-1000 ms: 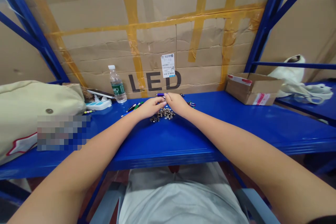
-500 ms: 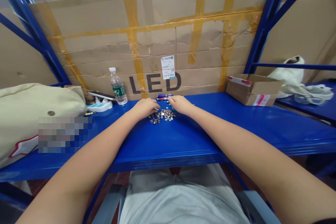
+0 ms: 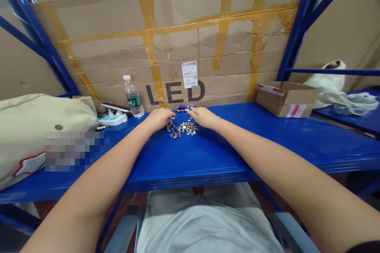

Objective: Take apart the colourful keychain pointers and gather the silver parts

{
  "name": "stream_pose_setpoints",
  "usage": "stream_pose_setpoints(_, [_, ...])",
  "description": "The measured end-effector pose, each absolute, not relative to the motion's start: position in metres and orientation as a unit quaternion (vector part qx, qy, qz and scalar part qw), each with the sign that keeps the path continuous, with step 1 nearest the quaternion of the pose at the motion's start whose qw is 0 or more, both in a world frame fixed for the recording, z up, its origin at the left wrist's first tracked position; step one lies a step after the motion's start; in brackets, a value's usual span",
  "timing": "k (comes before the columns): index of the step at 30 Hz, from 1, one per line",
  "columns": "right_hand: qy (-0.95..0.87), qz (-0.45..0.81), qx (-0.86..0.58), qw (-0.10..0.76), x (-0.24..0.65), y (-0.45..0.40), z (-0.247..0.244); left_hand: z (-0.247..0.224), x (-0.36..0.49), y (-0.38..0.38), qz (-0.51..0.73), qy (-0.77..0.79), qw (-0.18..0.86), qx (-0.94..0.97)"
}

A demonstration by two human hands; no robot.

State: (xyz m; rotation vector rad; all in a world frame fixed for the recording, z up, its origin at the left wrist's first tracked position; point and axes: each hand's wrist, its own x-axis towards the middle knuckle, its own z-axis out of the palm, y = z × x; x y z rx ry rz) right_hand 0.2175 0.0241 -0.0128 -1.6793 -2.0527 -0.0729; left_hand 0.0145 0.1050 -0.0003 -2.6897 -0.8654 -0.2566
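Note:
Small shiny silver metal pieces [image 3: 188, 127], many of them round like buttons or discs, lie in a loose heap on the blue table [image 3: 202, 154]. My left hand [image 3: 160, 119] is at the heap's left edge, its fingers curled down together. A small pale bit shows at its fingertips, too small to name. At the right, my right hand [image 3: 203, 117] is closed with thumb and fingertips together just beyond the heap. What those fingers hold, if anything, is hidden. Behind the hands, several pens [image 3: 185, 108], blue and red, lie near the cardboard.
A water bottle [image 3: 134, 99] stands at the back left beside a white power strip [image 3: 114, 119] and a phone [image 3: 115, 107]. A cream bag [image 3: 44, 116] rests at the left. An open cardboard box [image 3: 285, 101] sits at the back right. A taped cardboard panel [image 3: 118, 59] forms the back wall.
My left hand has shifted slightly left, showing more metal pieces at the heap's left side. My right hand has moved only a little to the left.

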Motion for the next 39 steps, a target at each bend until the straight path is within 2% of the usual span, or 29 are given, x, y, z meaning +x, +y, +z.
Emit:
stream_pose_setpoints(11, [-0.835, -0.084, -0.53, 0.122, 0.177, -0.007, -0.006, -0.007, -0.003, 0.125, -0.155, -0.357, 0.056, -0.92])
stream_pose_setpoints(16, [-0.845, -0.134, -0.515, 0.05, 0.156, -0.02, -0.012, -0.01, -0.009, 0.136, -0.159, -0.376, 0.074, -0.91])
stream_pose_setpoints(19, [-0.846, -0.146, -0.512, 0.041, 0.145, -0.02, -0.017, -0.01, -0.012, 0.14, -0.162, -0.389, 0.084, -0.903])
stream_pose_setpoints(25, [-0.824, -0.148, -0.54, 0.089, 0.139, -0.013, -0.018, -0.01, -0.012, 0.138, -0.164, -0.398, 0.1, -0.897])
stream_pose_setpoints(31, [-0.792, -0.109, -0.558, 0.222, 0.173, -0.008, -0.005, 0.001, -0.011, 0.126, -0.173, -0.406, 0.092, -0.893])
stream_pose_setpoints(39, [-0.721, -0.083, -0.61, 0.318, 0.215, 0.012, 0.008, 0.016, 0.008, 0.093, -0.186, -0.337, 0.017, -0.923])
